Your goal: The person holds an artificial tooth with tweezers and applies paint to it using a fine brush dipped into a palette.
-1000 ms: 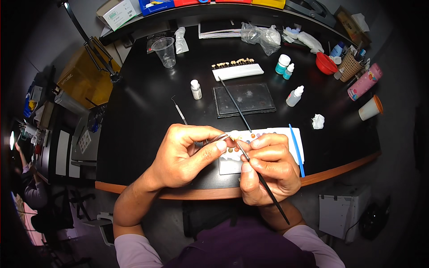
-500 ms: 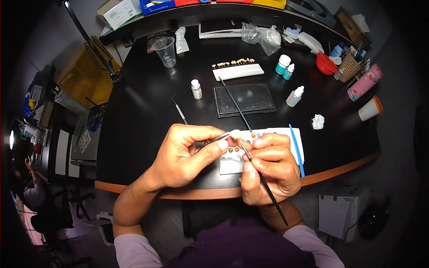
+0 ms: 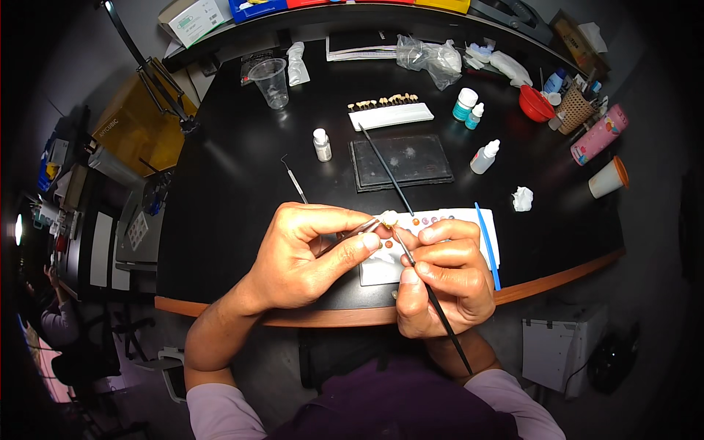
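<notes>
My left hand (image 3: 304,253) pinches silver metal tweezers (image 3: 372,225) between thumb and forefinger. At their tip is a small cream-and-yellowish dental crown (image 3: 389,219). A fine paintbrush (image 3: 442,315) with a black handle lies in my right hand (image 3: 451,275), gripped like a pen. Its tip reaches up to the underside of the crown; whether it touches I cannot tell. Below both hands lies a white palette (image 3: 381,273) with round dabs of coloured paste, partly covered by my fingers. A blue stick (image 3: 487,246) rests along its right side.
A second brush (image 3: 386,170) leans across a dark slab (image 3: 425,163). Behind it stands a white holder (image 3: 392,117) with a row of tooth-shaped tabs. Small bottles (image 3: 323,146) (image 3: 485,157), a dental probe (image 3: 295,180), a plastic cup (image 3: 271,84) and crumpled tissue (image 3: 522,199) are around.
The crown has shifted very slightly to the right and up, with the brush tip still close under it. Both hands otherwise keep nearly the same place and grip.
</notes>
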Action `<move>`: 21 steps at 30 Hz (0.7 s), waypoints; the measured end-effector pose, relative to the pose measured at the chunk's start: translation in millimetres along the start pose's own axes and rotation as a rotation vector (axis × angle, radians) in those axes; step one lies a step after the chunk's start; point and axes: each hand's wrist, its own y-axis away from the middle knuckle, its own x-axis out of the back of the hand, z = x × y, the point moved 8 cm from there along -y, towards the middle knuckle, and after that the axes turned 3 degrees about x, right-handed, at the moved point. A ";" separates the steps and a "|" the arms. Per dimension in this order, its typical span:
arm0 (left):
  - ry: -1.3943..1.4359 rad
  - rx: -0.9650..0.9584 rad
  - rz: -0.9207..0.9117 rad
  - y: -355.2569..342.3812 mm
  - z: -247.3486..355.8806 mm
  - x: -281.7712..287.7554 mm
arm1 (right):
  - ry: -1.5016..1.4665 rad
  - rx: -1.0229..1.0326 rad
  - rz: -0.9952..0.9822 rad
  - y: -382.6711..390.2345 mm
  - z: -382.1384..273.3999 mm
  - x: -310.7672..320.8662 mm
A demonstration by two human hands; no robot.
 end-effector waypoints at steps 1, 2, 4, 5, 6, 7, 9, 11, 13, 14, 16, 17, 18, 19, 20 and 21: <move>0.001 0.000 -0.001 0.0 -0.8 -0.3 | 0.009 0.001 -0.007 -0.5 -0.3 0.0; 0.001 -0.012 0.007 0.0 -0.5 0.0 | 0.017 0.003 -0.013 -0.8 -0.5 -0.3; -0.001 -0.024 0.015 0.4 -1.1 -0.1 | 0.022 0.004 -0.011 -1.4 -0.7 -0.5; 0.015 -0.030 0.019 0.7 -2.2 0.0 | 0.027 0.006 -0.009 -1.7 -0.9 -0.6; 0.032 -0.036 0.023 0.6 -2.7 0.0 | 0.028 0.006 -0.009 -2.0 -0.9 -0.6; 0.032 -0.036 0.023 0.3 -1.4 0.0 | 0.030 0.006 -0.009 -2.2 -0.9 -0.4; 0.025 -0.002 0.006 -0.1 -0.3 -0.6 | 0.033 0.006 -0.007 -2.5 -0.8 -0.8; 0.030 -0.010 0.009 0.0 -1.0 -0.7 | 0.023 0.012 0.001 -2.8 -0.8 -1.0; 0.035 -0.016 0.015 0.6 -0.4 0.1 | 0.022 0.013 -0.002 -3.2 -0.8 -1.4; 0.026 -0.006 0.007 0.6 0.4 0.0 | 0.022 0.015 -0.004 -3.2 -0.9 -1.8; 0.018 0.002 -0.001 0.6 -0.6 -0.7 | 0.019 0.016 -0.002 -3.4 -1.0 -1.7; 0.014 -0.023 0.008 0.7 -1.3 -0.6 | 0.016 0.017 -0.001 -3.5 -1.2 -1.6; 0.010 -0.047 0.017 0.8 -1.0 -0.1 | 0.016 0.018 -0.001 -3.5 -1.6 -1.4; 0.010 -0.048 0.017 0.9 -0.6 0.2 | 0.019 0.015 -0.003 -3.5 -2.0 -1.2; -0.017 -0.041 0.013 1.0 -0.3 0.4 | 0.022 0.011 -0.005 -3.5 -2.1 -1.3; -0.044 -0.034 0.009 1.0 -0.3 0.5 | 0.023 0.011 -0.005 -3.1 -1.9 -1.3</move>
